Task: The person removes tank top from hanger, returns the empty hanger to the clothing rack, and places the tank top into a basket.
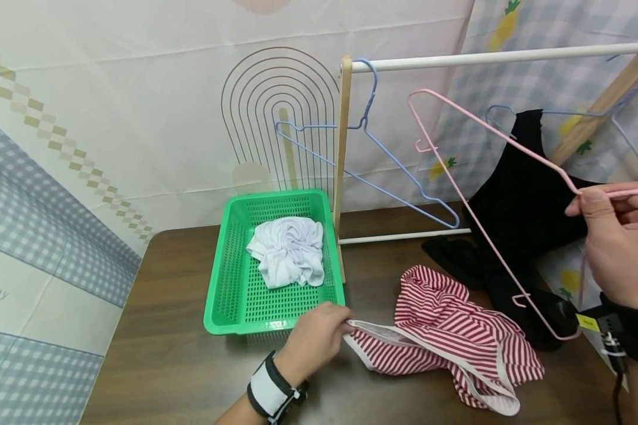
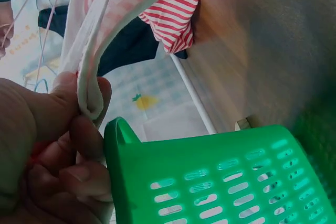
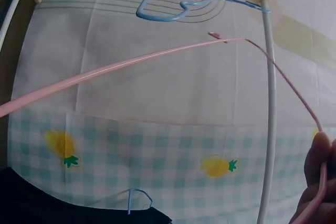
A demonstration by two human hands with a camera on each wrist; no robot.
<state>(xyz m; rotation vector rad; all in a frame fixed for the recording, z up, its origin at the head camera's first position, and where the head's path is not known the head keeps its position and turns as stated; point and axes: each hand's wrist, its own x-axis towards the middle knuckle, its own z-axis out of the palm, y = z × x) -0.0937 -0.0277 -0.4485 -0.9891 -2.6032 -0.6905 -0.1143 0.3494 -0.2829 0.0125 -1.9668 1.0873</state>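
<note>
A red-and-white striped garment (image 1: 446,342) with white trim lies crumpled on the table. My left hand (image 1: 319,336) pinches its white-trimmed edge beside the front corner of the green basket; the left wrist view shows that trim (image 2: 92,98) folded between thumb and fingers. In my right hand (image 1: 619,248) is a pink hanger (image 1: 502,139), gripped near its neck and held up in the air, tilted, above the striped garment. The right wrist view shows the hanger's long bar (image 3: 105,72) running away from the fingers. The hanger's hook is out of view in the head view.
The green basket (image 1: 220,271) holds a crumpled white cloth (image 1: 289,251). A rack with a white rail (image 1: 500,58) and wooden posts (image 1: 342,147) stands behind. On it hang a bare blue hanger (image 1: 399,162) and another with a black garment (image 1: 521,195), which drapes down to the table.
</note>
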